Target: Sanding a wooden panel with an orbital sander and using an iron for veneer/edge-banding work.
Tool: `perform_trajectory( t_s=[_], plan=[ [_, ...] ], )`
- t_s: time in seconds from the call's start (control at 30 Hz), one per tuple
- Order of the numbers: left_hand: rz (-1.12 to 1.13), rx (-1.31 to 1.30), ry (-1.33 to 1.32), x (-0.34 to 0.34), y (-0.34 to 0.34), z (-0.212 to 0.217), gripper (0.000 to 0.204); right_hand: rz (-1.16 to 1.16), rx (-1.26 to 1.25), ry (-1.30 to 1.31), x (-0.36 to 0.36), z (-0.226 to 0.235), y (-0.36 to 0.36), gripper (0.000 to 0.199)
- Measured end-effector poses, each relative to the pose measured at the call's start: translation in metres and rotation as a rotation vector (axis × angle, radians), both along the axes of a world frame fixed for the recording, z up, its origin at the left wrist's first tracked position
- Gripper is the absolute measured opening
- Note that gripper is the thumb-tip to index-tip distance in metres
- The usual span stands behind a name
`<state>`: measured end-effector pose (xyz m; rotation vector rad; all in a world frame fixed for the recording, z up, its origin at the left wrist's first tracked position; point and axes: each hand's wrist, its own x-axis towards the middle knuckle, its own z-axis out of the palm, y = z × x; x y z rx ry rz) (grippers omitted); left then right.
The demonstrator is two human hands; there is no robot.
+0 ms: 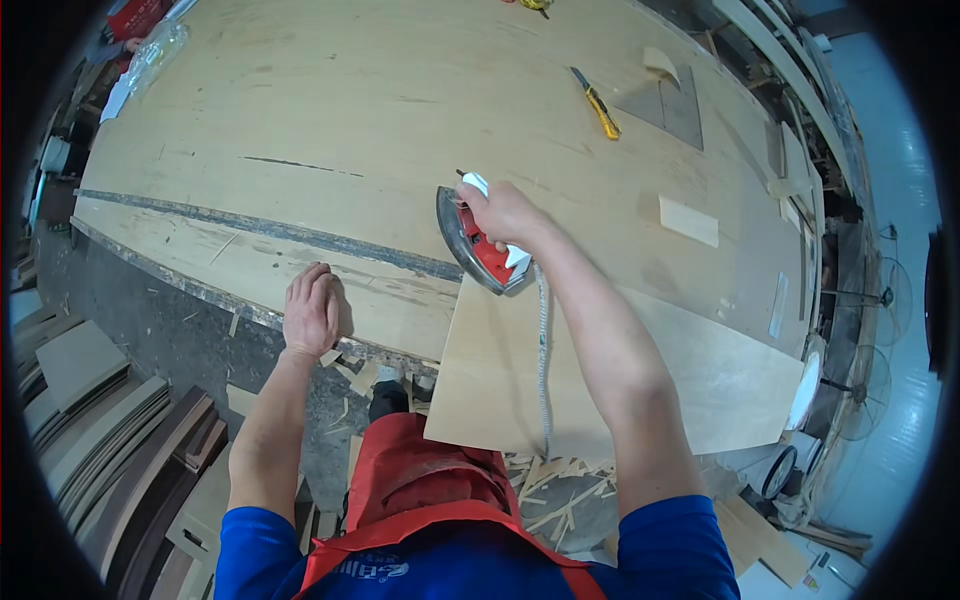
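Note:
My right hand (505,214) is wrapped round the white handle of a red clothes iron (484,243) with a dark, curved soleplate. The iron is over the big wooden panel (330,100), at the left corner of a thin pale wood sheet (600,390). A braided cord (543,360) runs from the iron down across that sheet. My left hand (312,310) rests on the panel's near strip, by its front edge, fingers slightly bent and nothing in them. Between the strip and the main panel runs a dark, rough band (300,238).
A yellow utility knife (602,113) lies farther off, beside a grey triangular plate (680,108). A small veneer piece (689,221) is right of the iron. Stacked curved boards (100,410) stand at lower left. Wood scraps (560,495) litter the floor. A fan (880,298) stands at right.

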<state>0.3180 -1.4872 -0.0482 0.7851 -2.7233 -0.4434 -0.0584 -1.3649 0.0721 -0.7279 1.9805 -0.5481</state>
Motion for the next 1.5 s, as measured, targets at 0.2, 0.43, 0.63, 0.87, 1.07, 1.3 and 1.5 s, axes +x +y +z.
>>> perform_trajectory(
  t_s=[0.2, 0.43, 0.63, 0.87, 1.07, 1.3, 1.5],
  plan=[
    [0.019, -0.020, -0.038, 0.005, 0.002, 0.003, 0.035, -0.141, 0.213, 0.277, -0.080, -0.027, 0.149, 0.066],
    [0.019, -0.024, -0.014, -0.007, 0.006, 0.008, 0.036, -0.972, -0.023, 0.321, -0.110, -0.041, 0.322, 0.045],
    [0.013, -0.023, 0.027, 0.002, 0.001, 0.004, 0.038, -0.761, -0.361, 0.032, 0.009, -0.064, 0.171, 0.049],
    [-0.007, 0.009, 0.053, 0.003, -0.004, -0.002, 0.039, -0.068, -0.097, 0.495, 0.080, -0.025, 0.057, 0.060],
    [0.011, -0.005, 0.069, 0.012, -0.003, -0.002, 0.040, -0.700, -0.121, 0.040, 0.086, -0.020, 0.123, 0.056],
    [0.016, -0.010, 0.044, 0.013, -0.003, -0.011, 0.039, -0.058, -0.254, 0.538, 0.145, -0.044, 0.102, 0.053],
    [0.046, -0.022, 0.053, 0.015, 0.006, -0.009, 0.038, -0.563, -0.159, 0.149, 0.145, -0.044, 0.167, 0.052]
  ],
)
